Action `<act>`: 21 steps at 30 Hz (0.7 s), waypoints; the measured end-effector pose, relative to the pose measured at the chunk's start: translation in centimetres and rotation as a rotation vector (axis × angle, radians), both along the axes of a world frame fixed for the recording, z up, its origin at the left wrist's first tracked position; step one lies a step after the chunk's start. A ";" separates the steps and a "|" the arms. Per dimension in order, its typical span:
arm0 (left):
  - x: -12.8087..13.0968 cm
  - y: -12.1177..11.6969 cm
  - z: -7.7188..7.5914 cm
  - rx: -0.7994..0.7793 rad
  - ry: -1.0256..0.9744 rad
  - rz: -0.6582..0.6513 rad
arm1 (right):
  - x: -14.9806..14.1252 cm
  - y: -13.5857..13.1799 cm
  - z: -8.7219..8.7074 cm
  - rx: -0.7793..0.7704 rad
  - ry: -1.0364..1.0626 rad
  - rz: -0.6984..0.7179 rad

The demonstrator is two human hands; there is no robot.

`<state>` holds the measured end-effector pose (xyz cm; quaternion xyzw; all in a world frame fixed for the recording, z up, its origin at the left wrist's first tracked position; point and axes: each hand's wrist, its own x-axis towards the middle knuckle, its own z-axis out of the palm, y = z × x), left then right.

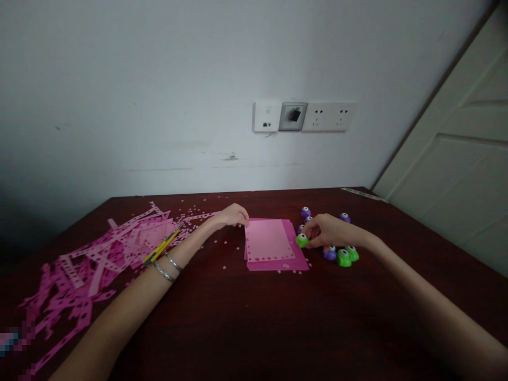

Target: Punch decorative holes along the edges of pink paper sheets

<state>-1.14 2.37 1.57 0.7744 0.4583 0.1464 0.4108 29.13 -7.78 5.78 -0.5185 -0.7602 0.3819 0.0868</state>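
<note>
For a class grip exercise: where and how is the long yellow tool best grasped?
Probably pinch the yellow tool at mid-length, from above, fingers across its width: it lies long and slim on the pink strips, with the left forearm close to its near end.

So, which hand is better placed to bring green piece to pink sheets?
Right, probably: the right hand holds a green piece beside the pink sheets; left hand is at their far left corner.
</note>
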 end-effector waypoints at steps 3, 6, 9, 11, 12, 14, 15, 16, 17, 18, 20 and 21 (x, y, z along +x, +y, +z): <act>-0.4 0.0 0.4 -0.073 -0.025 0.022 | -0.3 -0.2 0.1 -0.004 -0.003 0.006; -0.5 0.1 0.3 -0.101 -0.028 -0.003 | -0.6 -0.4 0.2 0.007 0.011 0.001; -0.3 -0.2 0.3 -0.098 -0.004 -0.023 | -0.8 -0.4 0.1 0.010 0.023 -0.016; -0.1 -0.5 0.6 -0.118 0.013 -0.007 | -0.9 -0.4 0.0 0.006 0.028 -0.023; 0.0 -0.7 0.8 -0.136 0.017 -0.001 | -0.9 -0.3 -0.1 0.001 0.030 -0.024; 0.0 -1.0 1.1 -0.170 0.001 0.003 | -1.0 -0.3 -0.1 -0.011 0.034 -0.021; 0.0 -1.1 1.3 -0.185 -0.022 0.002 | -1.0 -0.3 -0.1 -0.014 0.034 -0.020; 0.0 -1.1 1.3 -0.197 -0.050 0.000 | -1.0 -0.2 -0.1 -0.016 0.031 -0.017; 0.0 -1.0 1.4 -0.210 -0.077 0.003 | -1.0 -0.2 -0.1 -0.016 0.027 -0.014; -0.1 -1.0 1.4 -0.227 -0.095 0.011 | -1.0 -0.2 -0.1 -0.016 0.023 -0.009; -0.1 -0.9 1.2 -0.268 -0.107 0.032 | -1.1 -0.3 -0.1 -0.017 0.023 0.006; -0.1 -0.9 1.2 -0.286 -0.105 0.040 | -1.1 -0.3 -0.1 -0.019 0.024 0.014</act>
